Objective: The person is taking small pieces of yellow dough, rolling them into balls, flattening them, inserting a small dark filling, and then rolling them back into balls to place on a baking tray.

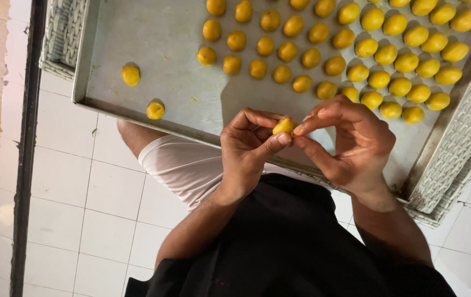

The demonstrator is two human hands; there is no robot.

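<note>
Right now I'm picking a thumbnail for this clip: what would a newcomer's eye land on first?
First the rows of yellow balls packed across the upper right of the metal tray, with two strays alone at its left. Then, at centre, the left hand and right hand pinching one more yellow ball between fingertips over the tray's near edge.

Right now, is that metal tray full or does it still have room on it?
Partly full. The tray holds rows of yellow dough balls across its right side, while its left holds only two.
</note>
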